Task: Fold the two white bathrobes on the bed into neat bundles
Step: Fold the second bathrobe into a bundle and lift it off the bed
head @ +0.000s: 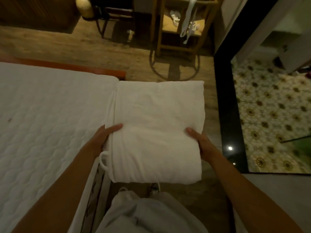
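1. Bathrobe bundle (156, 130): one white robe is folded into a thick, roughly square pad. Layered edges show down its left side, and a hanging loop (103, 159) pokes out at the near left corner.
2. Progress, as I judge it: this robe's folding looks complete, and only setting it down neatly remains. The second robe is not in view, so I cannot tell whether it is folded or untouched.
3. Position: the bundle is held up between the two hands, just beside the corner of the bed (50, 115). Most of it hangs over the wooden floor (134, 51), not over the mattress.
4. Hands: the left hand (109, 133) clamps the bundle's left edge and the right hand (200, 142) clamps its right edge. Each has a thumb lying on top and the other fingers hidden underneath. The hands are well apart, with the bundle's whole width between them.
5. Bed: a quilted white mattress cover stretches away to the left, with an orange-brown frame along its far edge.
6. Farther out: a wooden rack (159, 31) stands across the floor with a white belt (189, 12) draped over it. Patterned tiles (269, 115) show at the right.
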A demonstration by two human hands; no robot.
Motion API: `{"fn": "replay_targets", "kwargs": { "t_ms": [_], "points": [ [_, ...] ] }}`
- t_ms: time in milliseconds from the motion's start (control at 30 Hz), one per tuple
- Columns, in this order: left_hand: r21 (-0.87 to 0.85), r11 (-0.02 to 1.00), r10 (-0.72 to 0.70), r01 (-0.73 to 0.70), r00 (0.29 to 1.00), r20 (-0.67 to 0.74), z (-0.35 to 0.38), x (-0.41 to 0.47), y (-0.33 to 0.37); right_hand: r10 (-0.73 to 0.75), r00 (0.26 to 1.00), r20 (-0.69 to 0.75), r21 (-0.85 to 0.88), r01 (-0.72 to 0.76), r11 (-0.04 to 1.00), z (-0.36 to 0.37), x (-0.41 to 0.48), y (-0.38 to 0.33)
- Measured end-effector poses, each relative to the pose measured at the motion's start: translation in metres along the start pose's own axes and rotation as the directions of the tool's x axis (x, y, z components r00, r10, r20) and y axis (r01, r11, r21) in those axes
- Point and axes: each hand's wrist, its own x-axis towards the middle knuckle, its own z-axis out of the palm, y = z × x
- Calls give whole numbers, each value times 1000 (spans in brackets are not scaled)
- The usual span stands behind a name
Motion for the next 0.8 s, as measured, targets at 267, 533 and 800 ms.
{"fn": "replay_targets", "kwargs": {
  "t_ms": [267, 533, 800],
  "points": [
    [124, 990, -80, 64, 988, 133, 136, 102, 70, -50, 985, -163, 117, 70, 991, -109, 55, -57],
    [264, 959, -162, 105, 965, 205, 276, 236, 167, -71, 949, -309, 243, 151, 958, -202, 138, -144],
    [386, 918, -211, 86, 932, 296, 459, 350, 258, -84, 892, -445, 364, 266, 893, -308, 193, -237]
  ]
}}
